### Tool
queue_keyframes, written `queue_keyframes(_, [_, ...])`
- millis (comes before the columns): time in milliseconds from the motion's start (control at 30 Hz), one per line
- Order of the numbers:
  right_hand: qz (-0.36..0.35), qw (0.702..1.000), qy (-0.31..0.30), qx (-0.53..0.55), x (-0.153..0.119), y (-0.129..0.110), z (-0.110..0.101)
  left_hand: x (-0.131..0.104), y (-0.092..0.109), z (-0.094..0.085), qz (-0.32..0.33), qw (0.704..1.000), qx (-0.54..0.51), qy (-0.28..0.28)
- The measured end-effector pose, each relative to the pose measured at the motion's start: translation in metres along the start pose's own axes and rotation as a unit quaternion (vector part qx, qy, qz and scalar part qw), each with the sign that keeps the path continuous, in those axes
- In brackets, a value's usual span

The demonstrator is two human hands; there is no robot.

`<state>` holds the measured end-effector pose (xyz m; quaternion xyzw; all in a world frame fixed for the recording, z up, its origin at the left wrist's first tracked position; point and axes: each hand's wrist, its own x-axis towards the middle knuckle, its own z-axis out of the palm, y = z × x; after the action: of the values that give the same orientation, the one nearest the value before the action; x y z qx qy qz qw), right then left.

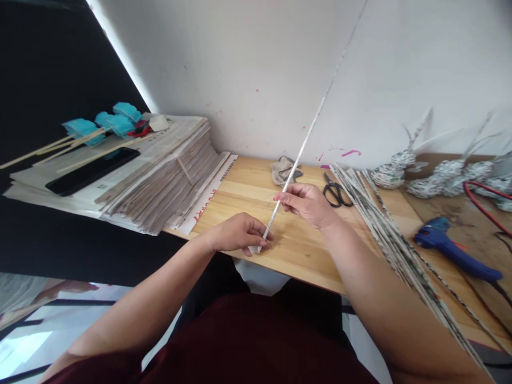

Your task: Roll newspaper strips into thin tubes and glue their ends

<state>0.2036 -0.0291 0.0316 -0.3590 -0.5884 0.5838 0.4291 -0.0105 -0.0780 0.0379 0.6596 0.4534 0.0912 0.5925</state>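
Observation:
A long, thin rolled paper tube point(308, 137) slants up and to the right across the view, its upper end reaching the top edge. My right hand point(306, 204) pinches it partway up between thumb and fingers. Lower down, my left hand point(242, 234) is closed around its bottom end, just above the table's front edge. A small white flap of paper shows under the left fingers. Black-handled scissors point(335, 193) lie behind my right hand, beside a crumpled beige cloth point(282, 170).
Stacked folded newspapers point(160, 176) stand at the left, bearing a phone point(94, 169) and blue-tipped sticks point(82, 130). On the right lie several paper tubes point(384, 229), a blue glue gun point(456, 248) with cables, and woven paper pieces point(436, 178) near the wall.

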Motion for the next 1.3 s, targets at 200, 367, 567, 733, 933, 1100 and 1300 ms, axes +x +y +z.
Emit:
queue_keyframes(200, [-0.004, 1.0, 0.019, 0.023, -0.001, 0.0, -0.001, -0.001, 0.0, -0.002, 0.011, 1.0, -0.012, 0.016])
queue_keyframes(367, [0.01, 1.0, -0.013, 0.012, -0.002, -0.002, -0.003, 0.0, -0.001, -0.002, 0.009, 1.0, -0.018, 0.017])
queue_keyframes(567, [-0.012, 0.998, 0.055, -0.001, 0.002, 0.002, 0.0, 0.001, -0.004, -0.001, 0.016, 0.999, -0.029, 0.037])
queue_keyframes(733, [0.01, 1.0, -0.007, -0.003, -0.001, -0.001, -0.001, 0.002, -0.006, -0.003, 0.027, 0.999, -0.022, 0.04])
queue_keyframes(933, [0.007, 1.0, -0.01, -0.015, -0.001, 0.001, 0.001, 0.001, -0.005, -0.006, 0.027, 0.997, -0.012, 0.07])
queue_keyframes(1100, [0.005, 1.0, 0.031, 0.0, 0.001, 0.003, 0.003, 0.0, -0.006, -0.008, 0.032, 0.993, 0.004, 0.11])
queue_keyframes(1300, [-0.009, 0.997, 0.075, 0.015, 0.001, -0.002, 0.007, 0.002, -0.009, -0.015, 0.068, 0.978, 0.038, 0.192])
